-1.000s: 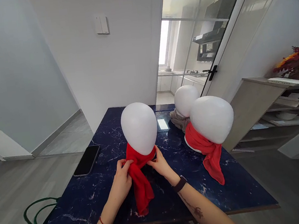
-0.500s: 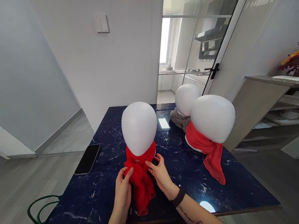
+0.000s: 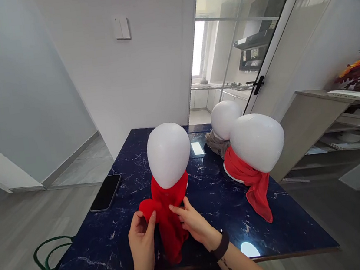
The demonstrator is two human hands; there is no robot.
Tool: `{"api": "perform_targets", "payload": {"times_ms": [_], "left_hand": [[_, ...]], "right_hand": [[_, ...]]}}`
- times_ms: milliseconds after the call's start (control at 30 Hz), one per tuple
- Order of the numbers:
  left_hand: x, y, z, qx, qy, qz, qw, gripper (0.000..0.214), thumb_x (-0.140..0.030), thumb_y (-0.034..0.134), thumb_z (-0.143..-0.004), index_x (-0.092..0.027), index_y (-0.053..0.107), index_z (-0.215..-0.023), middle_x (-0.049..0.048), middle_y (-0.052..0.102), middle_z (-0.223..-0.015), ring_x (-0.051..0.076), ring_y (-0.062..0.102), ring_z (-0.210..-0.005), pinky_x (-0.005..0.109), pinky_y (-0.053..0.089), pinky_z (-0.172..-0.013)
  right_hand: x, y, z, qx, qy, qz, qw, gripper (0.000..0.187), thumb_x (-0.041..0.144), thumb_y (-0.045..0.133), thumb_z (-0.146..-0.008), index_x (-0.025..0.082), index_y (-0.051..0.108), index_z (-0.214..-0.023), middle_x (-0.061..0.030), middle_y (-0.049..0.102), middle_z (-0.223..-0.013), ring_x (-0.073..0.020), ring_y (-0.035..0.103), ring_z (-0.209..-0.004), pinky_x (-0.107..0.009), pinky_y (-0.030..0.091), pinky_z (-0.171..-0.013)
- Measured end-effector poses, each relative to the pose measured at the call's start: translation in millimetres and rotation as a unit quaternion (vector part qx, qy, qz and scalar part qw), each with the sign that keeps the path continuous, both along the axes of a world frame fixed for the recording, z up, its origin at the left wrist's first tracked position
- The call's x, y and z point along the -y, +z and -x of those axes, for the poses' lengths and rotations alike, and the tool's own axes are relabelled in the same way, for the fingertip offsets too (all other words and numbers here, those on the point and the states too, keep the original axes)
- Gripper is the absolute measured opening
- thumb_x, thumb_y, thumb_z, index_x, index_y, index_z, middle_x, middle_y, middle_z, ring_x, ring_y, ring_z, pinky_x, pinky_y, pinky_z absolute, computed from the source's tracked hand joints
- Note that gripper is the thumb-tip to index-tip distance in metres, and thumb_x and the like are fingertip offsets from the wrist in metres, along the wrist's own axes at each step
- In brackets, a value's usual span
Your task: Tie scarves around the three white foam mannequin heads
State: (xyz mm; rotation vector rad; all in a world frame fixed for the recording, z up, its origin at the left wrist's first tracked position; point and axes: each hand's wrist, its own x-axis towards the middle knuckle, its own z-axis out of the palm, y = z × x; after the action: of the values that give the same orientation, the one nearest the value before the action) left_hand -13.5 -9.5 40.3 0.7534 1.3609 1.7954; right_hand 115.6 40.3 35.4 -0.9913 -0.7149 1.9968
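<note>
A white foam mannequin head (image 3: 169, 154) stands on the dark blue marbled table (image 3: 126, 229) in front of me. Round its neck lies a red scarf (image 3: 172, 232), whose tail hangs down toward the near edge. My left hand (image 3: 142, 231) pinches a fold of the scarf and holds it out to the left of the neck. On the other side, my right hand (image 3: 192, 221) has its thumb and fingers on the scarf just below the neck. Part of the right fingers is hidden behind the cloth.
At the right stands a second white head (image 3: 258, 143) with a red scarf (image 3: 254, 182). Behind it is another white head (image 3: 226, 119) with a grey-brown cloth (image 3: 216, 144). A black phone (image 3: 105, 192) lies at the table's left edge. A shelf (image 3: 330, 129) stands to the right.
My left hand has pulled a fold of the scarf out to the left and slightly down. My right hand has shifted a little lower and left along the scarf.
</note>
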Motion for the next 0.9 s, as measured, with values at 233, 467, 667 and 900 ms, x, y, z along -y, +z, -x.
{"api": "perform_targets", "payload": {"times_ms": [233,467,667,900], "left_hand": [[-16.4,-5.0,1.0,-0.228,0.013,-0.068,0.971,0.012,-0.029,0.063,-0.079,-0.02,0.059,-0.086,0.0008,0.061,-0.085,0.014,0.058,-0.077,0.025,0.049,-0.073],[-38.8,-5.3,8.8,-0.438,-0.129,-0.044,0.889,0.022,-0.022,0.048,-0.087,-0.02,0.067,-0.098,0.008,0.064,-0.109,0.019,0.062,-0.099,0.035,0.049,-0.09],[-45.8,-7.5,14.1,-0.486,-0.204,-0.032,0.849,0.029,-0.017,0.041,-0.088,-0.018,0.065,-0.105,0.0098,0.063,-0.115,0.02,0.06,-0.105,0.037,0.048,-0.095],[-57.0,5.5,16.9,-0.562,-0.226,-0.036,0.795,0.028,-0.01,0.036,-0.086,-0.019,0.061,-0.075,0.006,0.063,-0.084,0.019,0.058,-0.082,0.036,0.05,-0.078]], "right_hand": [[3.5,-4.2,8.0,-0.085,-0.039,-0.022,0.995,0.05,0.022,0.078,-0.061,0.02,0.058,-0.106,-0.0026,0.072,-0.09,-0.0195,0.067,-0.078,-0.034,0.048,-0.079],[8.1,-4.3,11.9,-0.114,-0.059,-0.06,0.99,0.031,0.017,0.074,-0.064,0.02,0.066,-0.094,-0.0006,0.071,-0.091,-0.017,0.064,-0.086,-0.03,0.045,-0.087],[5.2,-7.6,19.3,-0.174,-0.13,-0.056,0.975,0.021,0.014,0.069,-0.065,0.02,0.067,-0.084,0.0,0.071,-0.089,-0.0158,0.063,-0.085,-0.028,0.046,-0.084],[2.4,-4.2,21.2,-0.179,-0.194,-0.05,0.963,0.024,0.016,0.065,-0.065,0.024,0.065,-0.088,0.0021,0.07,-0.094,-0.016,0.062,-0.091,-0.029,0.046,-0.086]]}}
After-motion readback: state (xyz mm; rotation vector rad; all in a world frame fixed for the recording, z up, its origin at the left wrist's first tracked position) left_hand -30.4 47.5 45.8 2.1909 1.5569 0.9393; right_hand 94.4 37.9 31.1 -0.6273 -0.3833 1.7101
